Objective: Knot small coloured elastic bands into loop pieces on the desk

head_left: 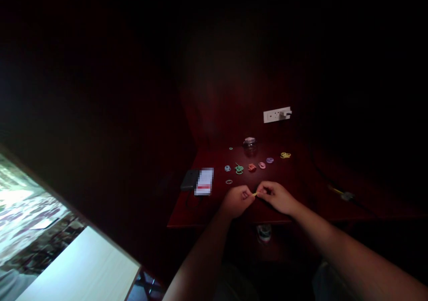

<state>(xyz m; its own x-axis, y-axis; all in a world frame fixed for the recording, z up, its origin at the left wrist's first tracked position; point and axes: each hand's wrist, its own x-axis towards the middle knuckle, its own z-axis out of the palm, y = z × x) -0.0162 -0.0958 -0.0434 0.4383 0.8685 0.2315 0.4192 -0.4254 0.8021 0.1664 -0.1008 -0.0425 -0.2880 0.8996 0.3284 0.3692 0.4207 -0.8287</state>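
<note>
Over the front of the dark red table, my left hand [238,201] and my right hand [274,196] face each other with fingertips pinched. Between them stretches a short piece of a yellow elastic band [255,194]; most of it is hidden by the fingers. Beyond my hands lie small bunches of bands: blue [228,168], green [239,169], orange [252,167], pink [262,165], purple [269,160] and yellow [285,155]. A single pale band [229,182] rests just past my left hand, and a small greenish one [231,148] sits farther back.
A clear jar [250,146] with a lid stands near the back wall. On the left are a blurred-out phone-like object [204,181] and a dark box-shaped item [189,180]. A cable with a connector [347,196] lies right; a wall socket [277,115] holds a plug.
</note>
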